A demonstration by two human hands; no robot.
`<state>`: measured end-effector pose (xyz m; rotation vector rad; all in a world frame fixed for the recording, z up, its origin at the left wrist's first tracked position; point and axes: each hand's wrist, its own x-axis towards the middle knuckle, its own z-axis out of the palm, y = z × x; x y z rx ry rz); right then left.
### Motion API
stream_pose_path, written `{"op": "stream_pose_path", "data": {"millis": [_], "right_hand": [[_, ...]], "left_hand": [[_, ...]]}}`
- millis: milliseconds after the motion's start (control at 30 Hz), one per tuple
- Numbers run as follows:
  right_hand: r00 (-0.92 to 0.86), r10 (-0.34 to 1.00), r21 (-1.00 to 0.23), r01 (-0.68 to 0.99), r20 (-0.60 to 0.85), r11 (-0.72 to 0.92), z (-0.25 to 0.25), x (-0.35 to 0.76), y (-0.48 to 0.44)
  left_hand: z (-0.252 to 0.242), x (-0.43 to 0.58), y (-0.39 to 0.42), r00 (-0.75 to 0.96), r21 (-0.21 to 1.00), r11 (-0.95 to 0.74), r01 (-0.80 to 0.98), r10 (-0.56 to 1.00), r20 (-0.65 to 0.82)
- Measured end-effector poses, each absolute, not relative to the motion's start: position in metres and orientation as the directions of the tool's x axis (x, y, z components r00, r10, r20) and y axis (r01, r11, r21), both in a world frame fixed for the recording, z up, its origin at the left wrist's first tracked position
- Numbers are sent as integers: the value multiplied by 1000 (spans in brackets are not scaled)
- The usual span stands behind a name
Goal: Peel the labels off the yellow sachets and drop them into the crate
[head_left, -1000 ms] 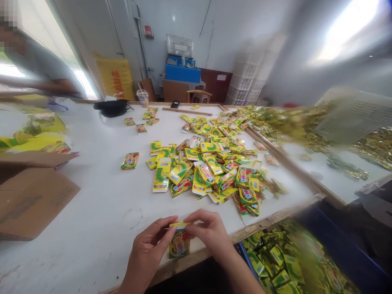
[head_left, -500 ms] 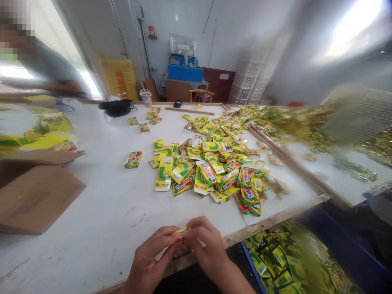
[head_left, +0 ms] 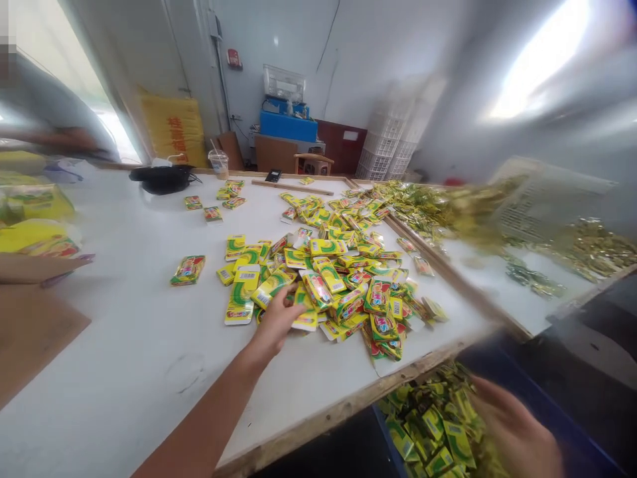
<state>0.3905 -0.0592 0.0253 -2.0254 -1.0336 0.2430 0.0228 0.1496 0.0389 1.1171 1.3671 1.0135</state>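
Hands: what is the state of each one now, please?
Left hand: fingers on the pile of flat yellow-green packets, grasp unclear.
Right hand: blurred, above the blue plastic bin, cannot be told.

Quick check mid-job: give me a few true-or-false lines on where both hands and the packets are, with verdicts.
1. The left hand touches the packet pile on the table. True.
2. The right hand rests on the table. False: it is off the table's edge, above the blue bin of packets.
3. A lone packet lies left of the pile. True.
4. The plastic cup stands at the near edge. False: it stands at the far edge.
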Motion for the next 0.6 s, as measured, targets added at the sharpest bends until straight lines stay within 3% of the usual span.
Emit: {"op": "stream_pose_path", "data": {"millis": [67,133,200,267,400,500,600], "right_hand": [[500,850,-817,552,166,-165,28,342,-50],[212,960,-882,467,183,65,32,278,-31],[-94,979,-930,306,181,201,33,215,-11],[-275,943,-957,161,190,240,30,167,4],[-206,973,-994,0,106,108,21,129,21],[-323,946,-985,-170,40,-17,29,135,27],[-438,891,-987,-150,123,62,42,144,26]], "left_hand": [[46,7,121,70,957,288,40,954,-290],[54,-13,83,136,915,403,19,905,-402],[61,-30,46,213,829,553,-90,823,-526],[66,-40,19,250,754,636,-166,767,-591],[72,-53,-1,201,679,699,-224,715,-670],[79,-61,1,231,606,739,-295,671,-705],[84,-67,4,292,559,759,-335,648,-704]]}}
